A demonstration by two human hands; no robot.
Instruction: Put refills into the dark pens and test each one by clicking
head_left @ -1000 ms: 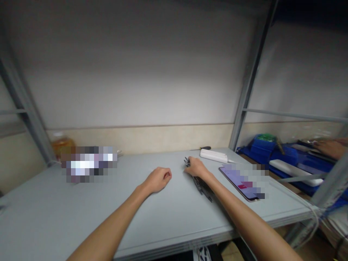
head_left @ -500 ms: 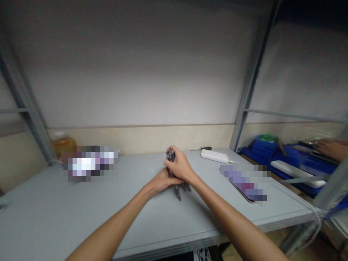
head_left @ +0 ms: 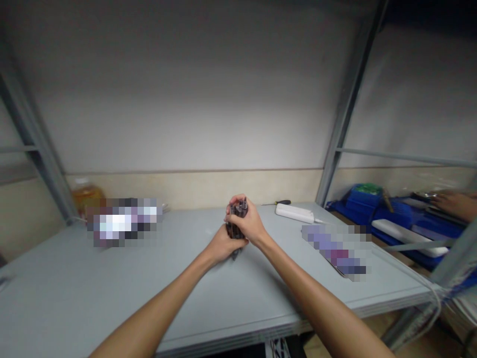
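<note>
A dark grey, mottled object (head_left: pixel 235 229) with narrow parts sticking out is held just above the grey table, in the middle of the view. What kind of thing it is, I cannot make out. My left hand (head_left: pixel 220 245) grips its lower part, the thumb lying across the near side. Higher up, my right hand (head_left: pixel 252 222) is wrapped round the upper part, its thumb pressed on the front and its fingers curled over the top. Both hands touch each other and cover much of the object. A narrow tip pokes out below them.
A white power strip (head_left: pixel 295 214) and a screwdriver (head_left: pixel 283 202) lie at the back right of the table (head_left: pixel 179 293). Blurred-out items stand left and right. Behind the left one is a jar (head_left: pixel 87 193). Metal posts flank the table; another person's hand (head_left: pixel 456 203) shows far right.
The dark object has turned in my hands: its front now faces me more, and less of it sticks out below. My right hand has shifted its hold slightly.
</note>
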